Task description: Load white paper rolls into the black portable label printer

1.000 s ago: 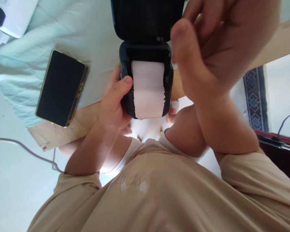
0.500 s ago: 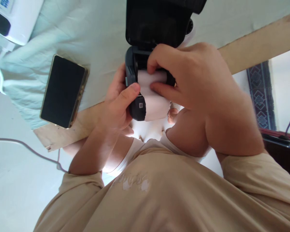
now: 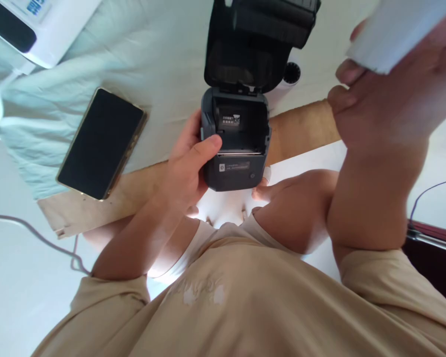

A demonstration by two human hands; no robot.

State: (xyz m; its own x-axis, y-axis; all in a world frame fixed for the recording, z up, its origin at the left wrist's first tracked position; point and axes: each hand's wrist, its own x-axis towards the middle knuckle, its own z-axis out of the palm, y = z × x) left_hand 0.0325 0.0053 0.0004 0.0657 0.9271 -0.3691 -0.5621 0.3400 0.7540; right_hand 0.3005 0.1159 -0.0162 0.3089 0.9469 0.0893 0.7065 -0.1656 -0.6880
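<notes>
My left hand (image 3: 189, 161) is closed around the left side of a dark grey portable label printer (image 3: 238, 171), its thumb on the front rim. The printer's lid (image 3: 245, 54) is swung back, and its paper bay shows a small printed label with no roll inside. Off to the upper right, my right hand (image 3: 390, 99) grips a white paper roll (image 3: 397, 34), whose far end is cut off by the frame edge. The roll is well apart from the printer.
A phone (image 3: 101, 144) with a dark screen lies on the pale green cloth (image 3: 163, 59) at left. Behind it is a white device (image 3: 52, 39) with a cable. A white cylinder with a black ribbed end (image 3: 292, 73) stands beside the lid. The wooden table edge (image 3: 305, 129) runs below.
The paper roll has come out of the printer's bay in my right hand, which moved far to the upper right. My left hand still holds the printer, now a little lower in view.
</notes>
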